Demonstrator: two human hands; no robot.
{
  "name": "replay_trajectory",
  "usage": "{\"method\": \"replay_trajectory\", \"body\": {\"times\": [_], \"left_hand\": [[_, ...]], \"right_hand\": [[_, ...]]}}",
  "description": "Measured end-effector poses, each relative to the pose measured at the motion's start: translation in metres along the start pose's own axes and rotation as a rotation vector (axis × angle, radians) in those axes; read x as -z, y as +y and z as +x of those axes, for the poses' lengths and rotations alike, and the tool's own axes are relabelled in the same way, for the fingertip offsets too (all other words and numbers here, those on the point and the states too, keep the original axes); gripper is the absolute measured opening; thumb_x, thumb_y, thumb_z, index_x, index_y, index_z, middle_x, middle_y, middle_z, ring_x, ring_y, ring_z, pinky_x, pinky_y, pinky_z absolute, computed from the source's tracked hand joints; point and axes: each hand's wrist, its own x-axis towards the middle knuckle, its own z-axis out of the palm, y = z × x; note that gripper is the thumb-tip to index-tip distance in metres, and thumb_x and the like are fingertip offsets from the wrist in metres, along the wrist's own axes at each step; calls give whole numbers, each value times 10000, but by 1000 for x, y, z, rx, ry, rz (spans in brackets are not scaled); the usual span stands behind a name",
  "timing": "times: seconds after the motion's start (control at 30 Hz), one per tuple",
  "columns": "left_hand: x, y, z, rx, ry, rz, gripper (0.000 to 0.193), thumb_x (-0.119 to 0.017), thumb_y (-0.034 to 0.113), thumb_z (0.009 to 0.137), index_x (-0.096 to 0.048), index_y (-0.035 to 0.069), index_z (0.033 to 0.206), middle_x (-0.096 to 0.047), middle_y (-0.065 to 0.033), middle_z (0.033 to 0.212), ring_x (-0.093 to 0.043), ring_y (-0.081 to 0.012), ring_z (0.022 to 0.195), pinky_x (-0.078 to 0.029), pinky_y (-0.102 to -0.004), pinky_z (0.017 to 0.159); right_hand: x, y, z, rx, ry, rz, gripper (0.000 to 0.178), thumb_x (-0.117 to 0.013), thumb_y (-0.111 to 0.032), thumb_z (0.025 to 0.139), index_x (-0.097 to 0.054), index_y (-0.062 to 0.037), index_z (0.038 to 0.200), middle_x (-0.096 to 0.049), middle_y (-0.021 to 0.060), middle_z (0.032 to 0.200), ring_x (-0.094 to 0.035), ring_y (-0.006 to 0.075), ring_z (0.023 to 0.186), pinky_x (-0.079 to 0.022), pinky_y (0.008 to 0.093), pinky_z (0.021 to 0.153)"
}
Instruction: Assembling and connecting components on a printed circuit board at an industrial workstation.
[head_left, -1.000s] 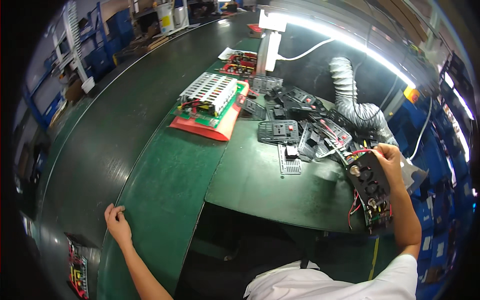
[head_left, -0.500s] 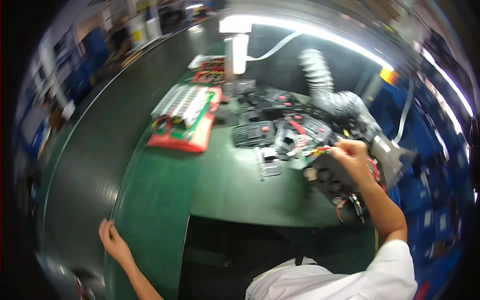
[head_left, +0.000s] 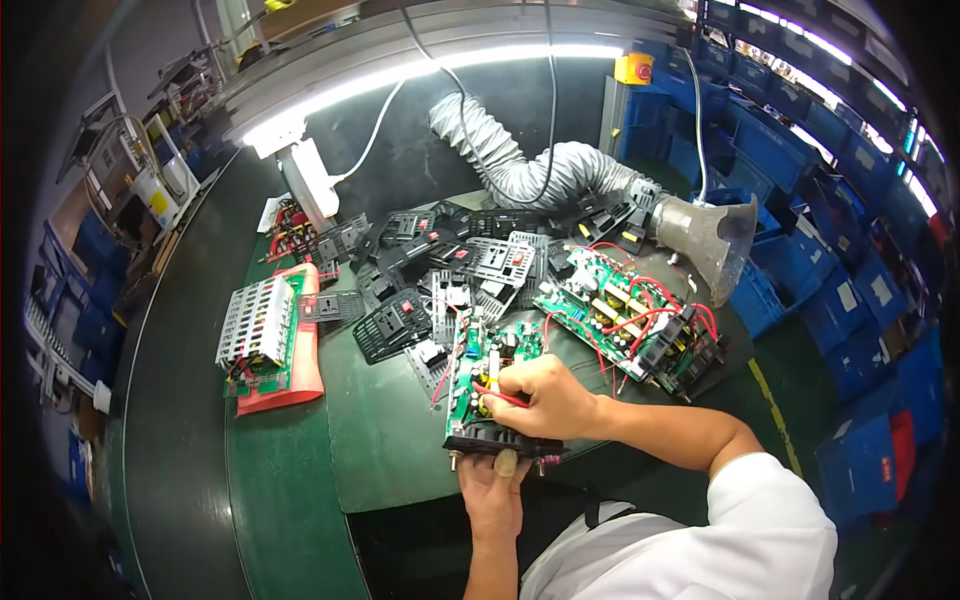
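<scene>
A green circuit board unit (head_left: 463, 385) with a black end panel (head_left: 490, 438) is near the front edge of the green table, tilted a little. My left hand (head_left: 490, 495) grips the end panel from beneath, its thumb up against the front. Over the board, my right hand (head_left: 550, 398) is closed in a pinch, with a red wire (head_left: 508, 398) at its fingertips; the palm covers part of the board. To the right lies a second group of green boards (head_left: 620, 310) with red wires and black end parts. Black slotted plates (head_left: 390, 325) with sockets are heaped behind.
On the left, a white ribbed part (head_left: 255, 320) on a green board rests on red padding (head_left: 305, 375). A dark belt (head_left: 180, 400) runs beyond it. A silver hose (head_left: 570, 170) ends in a clear hood (head_left: 710, 240) at right. Blue bins (head_left: 845, 300) stand along the right.
My left hand, empty at lower left before, has come right to the circuit board unit and taken hold of it. My right hand has moved left and nearer, onto the board. The view has turned right.
</scene>
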Motion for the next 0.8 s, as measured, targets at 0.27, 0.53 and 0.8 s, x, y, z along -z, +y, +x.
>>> {"method": "replay_trajectory", "body": {"times": [0.27, 0.53, 0.8], "left_hand": [[-1, 1, 2, -35, 42, -47, 527, -726, 118, 916, -448, 9, 1351, -599, -151, 1244, -659, -274, 1074, -619, -434, 859], [-22, -2, 0, 86, 219, -36, 629, -773, 324, 891, -437, 93, 1370, -609, -102, 1201, -655, -260, 1008, -581, -490, 830], [-30, -1, 1, 89, 283, -12, 509, -730, 186, 880, -482, 94, 1315, -624, -80, 1126, -664, -218, 957, -587, -441, 771]], "right_hand": [[127, 4, 3, -37, -316, -528, 678, -841, -377, 769, -571, -90, 1320, -483, 234, 1393, -471, 430, 1287, -390, 495, 1082], [167, 38, -31, -443, -278, -579, 394, -845, -240, 767, -689, -34, 1065, -579, 170, 1165, -605, 321, 1083, -492, 382, 926], [163, 69, -36, -338, 1, -483, 208, -806, -149, 792, -689, 15, 845, -579, 87, 786, -559, 185, 691, -443, 335, 622]]}}
